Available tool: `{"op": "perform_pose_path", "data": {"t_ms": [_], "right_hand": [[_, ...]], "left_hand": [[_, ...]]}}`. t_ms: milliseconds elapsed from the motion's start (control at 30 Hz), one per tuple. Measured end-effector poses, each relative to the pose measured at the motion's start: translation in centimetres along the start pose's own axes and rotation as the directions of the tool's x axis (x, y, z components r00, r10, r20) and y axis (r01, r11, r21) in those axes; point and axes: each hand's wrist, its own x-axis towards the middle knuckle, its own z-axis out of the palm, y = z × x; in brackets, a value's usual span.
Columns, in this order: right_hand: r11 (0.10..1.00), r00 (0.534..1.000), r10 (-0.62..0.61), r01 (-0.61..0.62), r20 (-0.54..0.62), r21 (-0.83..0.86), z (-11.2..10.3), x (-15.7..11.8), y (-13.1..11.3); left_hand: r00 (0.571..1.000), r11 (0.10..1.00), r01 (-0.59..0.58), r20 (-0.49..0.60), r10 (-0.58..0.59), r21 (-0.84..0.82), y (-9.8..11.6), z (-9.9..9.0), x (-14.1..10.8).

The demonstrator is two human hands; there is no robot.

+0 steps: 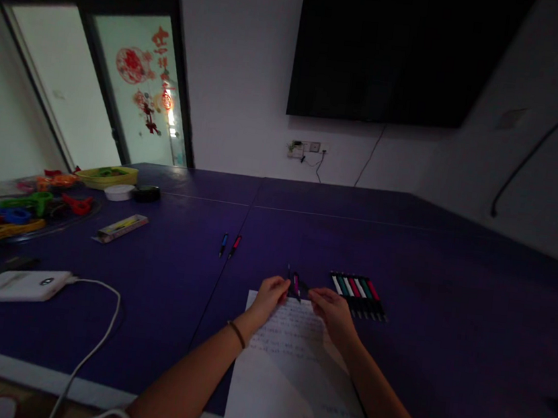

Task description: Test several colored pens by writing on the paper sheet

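Observation:
My left hand is closed in a pinch at the top left of a handwritten sheet of paper, with a slim dark pen at its fingertips. My right hand pinches a small dark piece at the sheet's upper right; its kind is too dim to tell. Between the hands, a magenta and black pen lies at the paper's top edge. To the right, several pens with white, green and red barrels lie side by side. Farther left are a blue pen and a red pen.
On the purple table, a white power bank with a white cable lies left. Beyond it are a narrow box, colourful clamps and a yellow basket. A black screen hangs on the wall.

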Motion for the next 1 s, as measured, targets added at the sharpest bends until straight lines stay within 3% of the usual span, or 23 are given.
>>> {"op": "perform_pose_path", "data": {"t_ms": [167,433,667,867,1000], "right_hand": [[0.996,0.992,0.019,-0.008,0.127,-0.091,0.4,-0.2,0.0],[0.983,0.992,0.037,-0.014,0.124,-0.183,0.7,-0.3,0.2],[0.922,0.978,-0.131,0.059,-0.165,-0.382,-0.5,0.6,0.5],[0.872,0.961,-0.157,0.027,-0.226,-0.489,-1.3,1.4,0.7],[0.851,0.963,-0.167,0.034,-0.210,-0.525,-0.8,1.8,0.7]], "left_hand": [[0.997,0.998,0.014,0.076,-0.020,0.069,-0.1,0.4,-0.2],[0.997,0.990,-0.017,0.074,0.006,0.142,-0.6,0.2,0.3],[0.994,0.981,-0.058,0.100,0.040,0.182,-0.7,0.5,0.2],[0.993,0.957,-0.055,0.120,0.021,0.286,-1.3,0.6,0.3],[0.985,0.860,-0.120,0.167,0.041,0.495,-1.3,0.7,0.1]]}}
